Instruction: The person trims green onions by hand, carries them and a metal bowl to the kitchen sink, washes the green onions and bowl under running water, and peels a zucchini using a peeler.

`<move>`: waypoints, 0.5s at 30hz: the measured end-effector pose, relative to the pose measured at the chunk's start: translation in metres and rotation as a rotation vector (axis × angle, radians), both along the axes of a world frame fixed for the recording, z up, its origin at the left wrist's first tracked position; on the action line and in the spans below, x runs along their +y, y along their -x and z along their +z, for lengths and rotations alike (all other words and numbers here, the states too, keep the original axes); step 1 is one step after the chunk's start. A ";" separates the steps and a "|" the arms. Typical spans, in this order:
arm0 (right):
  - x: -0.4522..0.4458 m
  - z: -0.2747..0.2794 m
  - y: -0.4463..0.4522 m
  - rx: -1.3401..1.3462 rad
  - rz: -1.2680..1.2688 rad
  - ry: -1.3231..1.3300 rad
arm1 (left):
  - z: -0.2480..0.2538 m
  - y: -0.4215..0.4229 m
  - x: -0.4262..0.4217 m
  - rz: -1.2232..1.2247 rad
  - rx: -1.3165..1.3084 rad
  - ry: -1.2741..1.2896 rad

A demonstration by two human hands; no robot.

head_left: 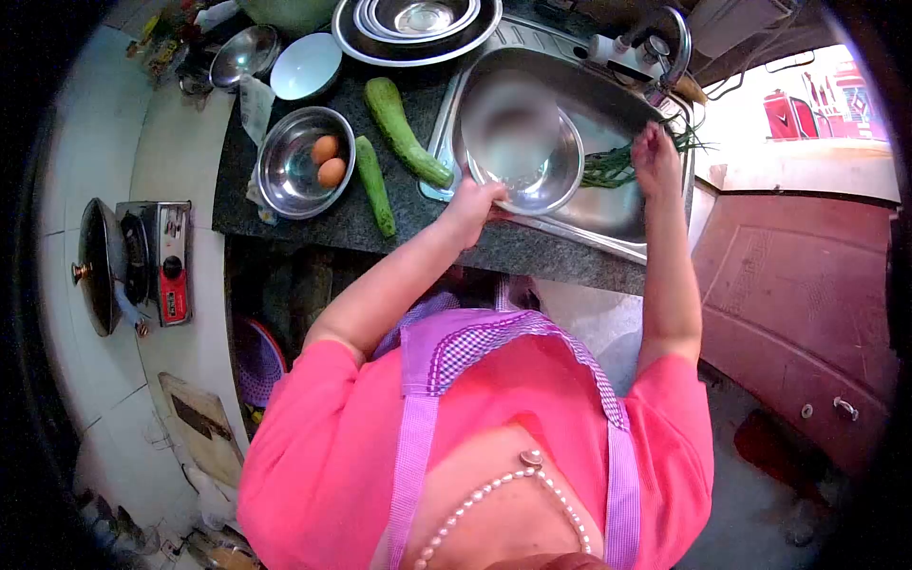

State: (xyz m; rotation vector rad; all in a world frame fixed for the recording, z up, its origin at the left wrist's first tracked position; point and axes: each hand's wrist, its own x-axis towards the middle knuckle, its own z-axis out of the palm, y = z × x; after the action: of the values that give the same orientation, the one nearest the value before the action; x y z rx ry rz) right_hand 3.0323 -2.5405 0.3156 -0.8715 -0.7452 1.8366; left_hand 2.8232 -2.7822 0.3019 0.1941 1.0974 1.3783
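My left hand (pixel 472 209) grips the near rim of a shiny metal bowl (pixel 549 190), thumb on the edge. The bowl is held over the left part of the steel sink (pixel 608 214); a blurred patch hides much of its inside. My right hand (pixel 656 160) is closed around a bunch of thin green stalks, like scallions (pixel 608 168), at the sink's right side. The stalks stick out on both sides of that hand. Left of the sink lie a large green squash (pixel 404 131) and a smaller one (pixel 373 187).
Two brown eggs (pixel 332 172) sit in a steel bowl (pixel 273 195) on the dark counter (pixel 418 223). Behind are a white bowl (pixel 306 66) and stacked metal basins (pixel 418 52). A faucet (pixel 679 47) stands at the sink's back right. A gas stove (pixel 173 266) is at far left.
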 end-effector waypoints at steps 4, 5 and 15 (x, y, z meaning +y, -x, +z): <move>0.075 0.012 0.037 -0.063 0.188 -0.036 | -0.012 -0.010 0.049 0.035 -0.039 0.077; 0.094 0.016 0.043 -0.175 0.236 -0.093 | -0.011 -0.015 0.058 0.043 -0.038 0.065; 0.153 0.025 0.014 -0.329 0.380 -0.240 | -0.003 -0.073 0.113 0.049 -0.045 0.112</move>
State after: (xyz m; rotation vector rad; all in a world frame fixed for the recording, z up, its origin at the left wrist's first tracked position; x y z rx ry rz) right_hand 3.0184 -2.3871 0.3402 -0.9301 -1.3880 1.8937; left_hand 2.8962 -2.6691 0.2990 0.0550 1.1449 1.3541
